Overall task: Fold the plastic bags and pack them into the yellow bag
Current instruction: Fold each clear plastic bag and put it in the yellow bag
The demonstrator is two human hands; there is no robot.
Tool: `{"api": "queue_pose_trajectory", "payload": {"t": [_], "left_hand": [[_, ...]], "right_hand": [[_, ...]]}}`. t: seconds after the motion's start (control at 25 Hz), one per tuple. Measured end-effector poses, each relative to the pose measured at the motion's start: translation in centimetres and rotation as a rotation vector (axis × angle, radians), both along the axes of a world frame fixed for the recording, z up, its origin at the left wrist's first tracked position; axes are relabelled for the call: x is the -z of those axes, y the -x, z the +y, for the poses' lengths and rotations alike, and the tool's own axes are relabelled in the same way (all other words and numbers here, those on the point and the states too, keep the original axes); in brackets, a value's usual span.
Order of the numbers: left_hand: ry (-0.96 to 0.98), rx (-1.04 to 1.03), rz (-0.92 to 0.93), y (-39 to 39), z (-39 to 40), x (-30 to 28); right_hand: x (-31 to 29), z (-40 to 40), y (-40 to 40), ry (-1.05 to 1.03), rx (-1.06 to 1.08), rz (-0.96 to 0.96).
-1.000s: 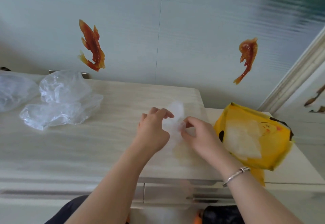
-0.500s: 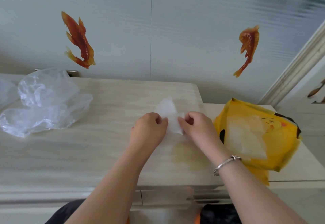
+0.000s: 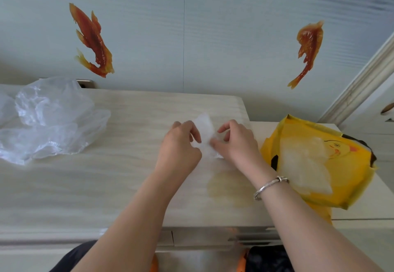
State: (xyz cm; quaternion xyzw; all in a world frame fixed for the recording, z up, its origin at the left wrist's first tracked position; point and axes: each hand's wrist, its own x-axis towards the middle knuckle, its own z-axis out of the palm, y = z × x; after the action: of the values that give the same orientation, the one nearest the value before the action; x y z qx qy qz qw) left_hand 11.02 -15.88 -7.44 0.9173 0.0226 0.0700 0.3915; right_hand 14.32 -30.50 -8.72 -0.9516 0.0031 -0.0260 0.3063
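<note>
Both hands (image 3: 210, 143) pinch folded bag (image 3: 205, 131).

A pale wood-grain desk (image 3: 106, 186) stands against a light grey-green panelled wall (image 3: 213, 26). Two orange-red fish stickers sit on the wall above the desk, one on the left (image 3: 91, 41), one on the right (image 3: 309, 47). White door trim (image 3: 362, 84) rises right of the desk.

Left grip (image 3: 181, 143) and right grip (image 3: 236, 141) meet mid-table, fingers curled, pinching.
</note>
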Motion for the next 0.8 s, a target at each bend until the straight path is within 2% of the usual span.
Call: {"api": "queue_pose_trajectory", "payload": {"t": [0.2,0.36,0.64,0.8], "left_hand": [[0.012,0.08,0.108,-0.3,0.6,0.0],[0.007,0.11,0.145,-0.8,1.2,0.2],[0.08,0.216,0.242,-1.4,2.1,-0.3],[0.126,0.239,0.288,-1.8,2.4,-0.6]], "right_hand": [[-0.6,0.1,-0.7,-0.049,0.009,0.125],[-1.2,0.5,-1.5,-0.195,0.023,0.192],[-1.4,0.8,-2.5,-0.323,-0.02,0.196],[-1.9,0.8,-2.2,-0.487,-0.095,0.139]]}}
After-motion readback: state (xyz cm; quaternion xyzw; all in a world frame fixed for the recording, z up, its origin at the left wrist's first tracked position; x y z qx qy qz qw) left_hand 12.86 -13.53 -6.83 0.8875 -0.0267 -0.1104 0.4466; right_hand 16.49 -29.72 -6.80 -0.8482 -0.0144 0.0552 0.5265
